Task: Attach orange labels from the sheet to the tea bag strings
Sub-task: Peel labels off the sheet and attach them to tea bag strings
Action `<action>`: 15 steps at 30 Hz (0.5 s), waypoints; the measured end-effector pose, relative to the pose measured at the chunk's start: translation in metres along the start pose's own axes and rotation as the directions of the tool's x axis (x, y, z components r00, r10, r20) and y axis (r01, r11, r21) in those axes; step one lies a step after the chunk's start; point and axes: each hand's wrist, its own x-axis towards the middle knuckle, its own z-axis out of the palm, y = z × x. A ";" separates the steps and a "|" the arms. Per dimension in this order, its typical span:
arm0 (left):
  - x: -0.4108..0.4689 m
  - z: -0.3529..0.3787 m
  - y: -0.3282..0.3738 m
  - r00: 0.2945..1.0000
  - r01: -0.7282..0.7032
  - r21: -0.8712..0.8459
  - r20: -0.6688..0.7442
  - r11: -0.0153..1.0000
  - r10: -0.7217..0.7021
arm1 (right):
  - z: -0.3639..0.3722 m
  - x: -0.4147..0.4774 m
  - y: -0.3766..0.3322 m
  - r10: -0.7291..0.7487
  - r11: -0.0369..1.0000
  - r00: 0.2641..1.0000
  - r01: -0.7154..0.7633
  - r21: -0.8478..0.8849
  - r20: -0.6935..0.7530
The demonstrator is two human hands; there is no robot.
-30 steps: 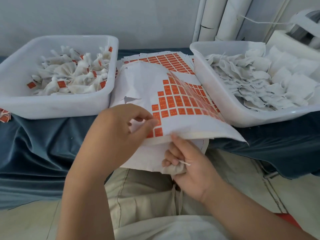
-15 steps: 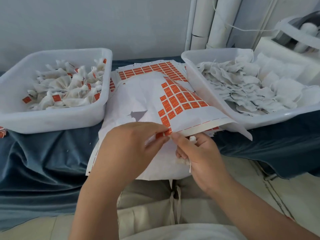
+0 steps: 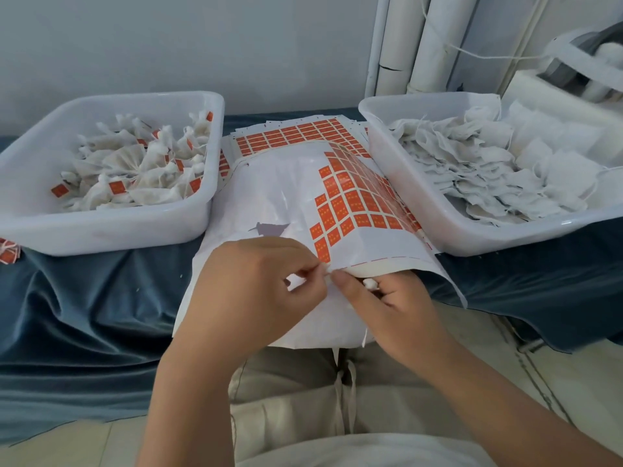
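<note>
Blue cloth (image 3: pixel 84 298); sheet (image 3: pixel 276 197) lengthwise away; left hand (image 3: pixel 256 298) pinches string (image 3: pixel 324 268), right hand (image 3: pixel 394 308) tea bag (image 3: pixel 369 283).

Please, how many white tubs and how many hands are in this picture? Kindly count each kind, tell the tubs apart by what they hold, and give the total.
White tub with labelled tea bags: 1
White tub with unlabelled tea bags: 1
Hands: 2, the left hand and the right hand
Total: 4

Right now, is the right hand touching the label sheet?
Touching. Head view: the near edge of the label sheet lies over the fingers of the right hand, which reach under it.
</note>
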 end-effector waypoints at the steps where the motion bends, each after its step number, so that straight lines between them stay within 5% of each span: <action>1: 0.000 0.001 -0.002 1.000 0.007 -0.011 -0.020 1.000 -0.007 | 0.000 0.000 -0.001 0.031 0.999 0.999 -0.032 0.017 0.008; 5: 0.002 0.002 -0.010 0.970 0.155 -0.119 -0.170 0.981 -0.174 | 0.002 -0.001 0.001 0.208 0.961 0.978 -0.210 0.182 0.029; 8: 0.004 0.003 -0.013 0.881 0.302 -0.272 -0.286 0.914 -0.376 | 0.013 -0.006 0.007 0.415 0.887 0.910 -0.402 0.228 -0.013; 10: 0.005 0.003 -0.013 0.811 0.351 -0.408 -0.317 0.843 -0.491 | 0.021 -0.007 0.007 0.593 0.781 0.803 -0.590 0.203 0.051; 12: 0.007 0.004 -0.011 0.788 0.378 -0.447 -0.303 0.811 -0.535 | 0.024 -0.006 0.003 0.708 0.628 0.655 -0.755 0.188 0.262; 15: 0.007 0.008 -0.010 0.802 0.422 -0.413 -0.244 0.807 -0.545 | 0.021 -0.009 -0.009 0.660 0.520 0.465 -0.850 0.089 0.589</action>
